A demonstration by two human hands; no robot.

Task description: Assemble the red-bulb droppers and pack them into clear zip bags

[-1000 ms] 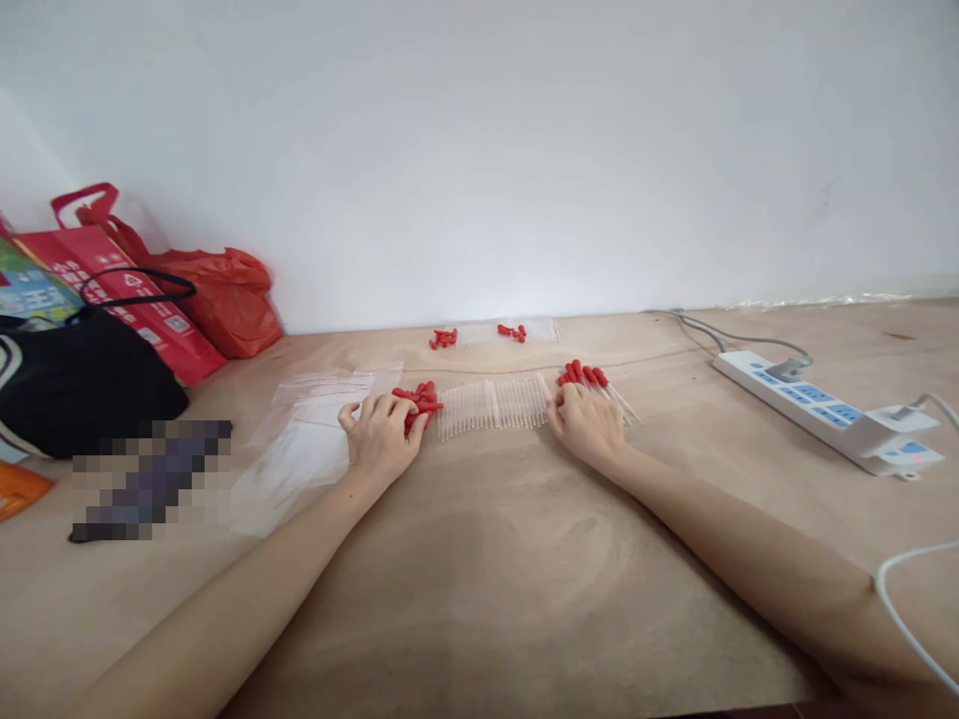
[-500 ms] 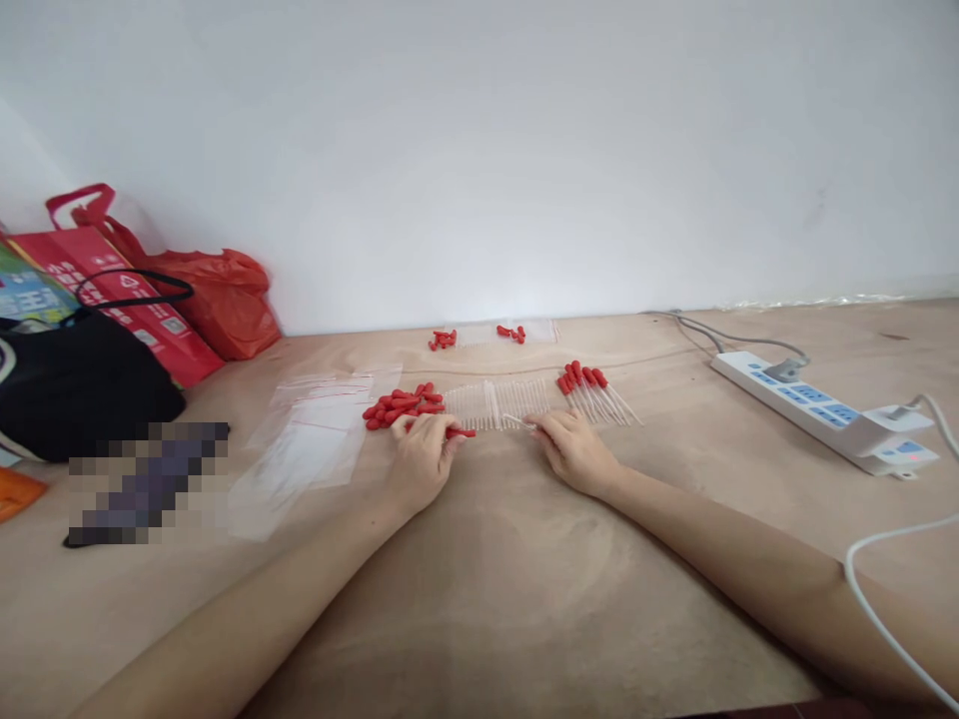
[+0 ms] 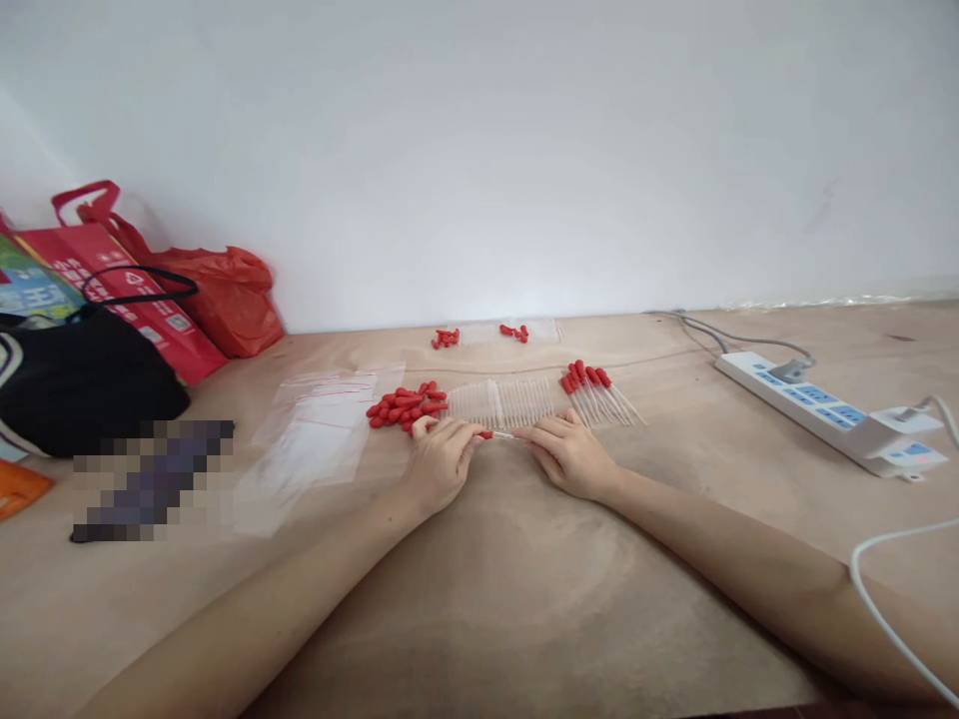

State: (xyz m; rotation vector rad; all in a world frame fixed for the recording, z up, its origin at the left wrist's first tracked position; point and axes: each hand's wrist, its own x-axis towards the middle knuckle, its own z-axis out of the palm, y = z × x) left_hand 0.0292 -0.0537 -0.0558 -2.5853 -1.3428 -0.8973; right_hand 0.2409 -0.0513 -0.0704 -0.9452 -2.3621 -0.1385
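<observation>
My left hand (image 3: pixel 442 461) pinches a red rubber dropper bulb (image 3: pixel 486 434), whose narrow end points right. My right hand (image 3: pixel 567 454) grips a thin clear dropper tube (image 3: pixel 506 435), its left end at the mouth of the bulb; I cannot tell how far it is inside. Behind both hands lies a row of clear tubes (image 3: pixel 516 399). A heap of red bulbs (image 3: pixel 401 405) is just beyond my left hand. Past my right hand, several droppers (image 3: pixel 597 397) with red bulbs on their tubes lie fanned out.
Clear zip bags (image 3: pixel 319 429) lie left of the bulbs. More red bulbs (image 3: pixel 446 339) and a bag sit near the wall. A white power strip (image 3: pixel 816 404) with cables is at right. Red bags (image 3: pixel 225 300), a black bag (image 3: pixel 97 379) and a blurred dark object (image 3: pixel 154 484) are at left.
My hands have come closer together. The bulb in my left hand has moved right and now meets the tube in my right hand.
</observation>
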